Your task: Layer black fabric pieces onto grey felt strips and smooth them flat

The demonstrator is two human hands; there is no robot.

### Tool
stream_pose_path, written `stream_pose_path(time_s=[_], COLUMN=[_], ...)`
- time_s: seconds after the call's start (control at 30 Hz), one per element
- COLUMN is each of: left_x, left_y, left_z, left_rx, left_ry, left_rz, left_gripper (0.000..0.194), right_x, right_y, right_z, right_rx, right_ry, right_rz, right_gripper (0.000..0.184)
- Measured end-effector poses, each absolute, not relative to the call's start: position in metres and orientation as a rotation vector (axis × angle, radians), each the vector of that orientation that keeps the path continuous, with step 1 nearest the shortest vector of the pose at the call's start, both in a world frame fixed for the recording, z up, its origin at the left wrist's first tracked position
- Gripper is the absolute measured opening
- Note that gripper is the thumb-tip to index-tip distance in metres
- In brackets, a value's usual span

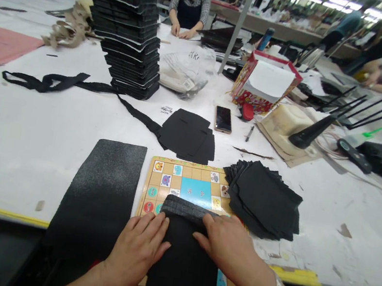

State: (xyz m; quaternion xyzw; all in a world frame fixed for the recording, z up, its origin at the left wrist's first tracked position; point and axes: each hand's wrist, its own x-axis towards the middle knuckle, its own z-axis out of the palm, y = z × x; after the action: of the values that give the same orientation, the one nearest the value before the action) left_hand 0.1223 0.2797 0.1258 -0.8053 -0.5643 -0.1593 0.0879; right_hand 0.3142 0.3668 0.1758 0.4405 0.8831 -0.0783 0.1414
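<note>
A black panel [184, 265], seemingly fabric or leather-like, lies on a printed game board [208, 173] in front of me. Its far edge is folded over into a grey-dusted strip [185, 208]. My left hand [138, 244] rests flat along the panel's left side, fingertips by the fold's left end and thumb apart. With curled fingers, my right hand [228, 243] grips the right end of the folded strip, its thumb on the panel. A larger black sheet [105, 187] lies to the left. To the right, a fanned stack of black pieces [265, 200] overlaps the board's edge.
A tall stack of black pieces [124, 18] rises at back left, near a black strip [46, 82]. Beyond the board lie more black pieces [187, 135], a phone [223, 119] and a pen [250, 133]. A brush-like tool [311, 132] stands right. Co-workers sit farther back.
</note>
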Motion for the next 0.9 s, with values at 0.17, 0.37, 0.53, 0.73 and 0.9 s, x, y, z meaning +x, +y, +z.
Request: stream_pose_path(time_s=[0.17, 0.37, 0.53, 0.73, 0.9], left_x=[0.122, 0.125, 0.125, 0.121, 0.121], left_y=[0.278, 0.277, 0.279, 0.280, 0.283], left_z=[0.128, 0.126, 0.126, 0.127, 0.128], left_rx=[-2.383, -2.333, -2.333, -2.373, -2.366], left_ry=[-1.756, -1.808, -1.834, -1.828, -1.781], left_rz=[-0.435, -0.460, -0.487, -0.507, -0.501], left_gripper=[0.032, 0.031, 0.030, 0.031, 0.038], right_x=[0.292, 0.280, 0.297, 0.301, 0.299], right_y=[0.369, 0.371, 0.370, 0.370, 0.368], right_z=[0.165, 0.142, 0.131, 0.132, 0.136], right_rx=[1.269, 1.170, 0.945, 0.673, 0.629], right_ry=[2.774, 3.043, 3.286, 3.320, 3.214], right_rz=[-0.337, -0.444, -0.329, -0.145, -0.086], right_gripper=[0.022, 0.010, 0.021, 0.028, 0.029])
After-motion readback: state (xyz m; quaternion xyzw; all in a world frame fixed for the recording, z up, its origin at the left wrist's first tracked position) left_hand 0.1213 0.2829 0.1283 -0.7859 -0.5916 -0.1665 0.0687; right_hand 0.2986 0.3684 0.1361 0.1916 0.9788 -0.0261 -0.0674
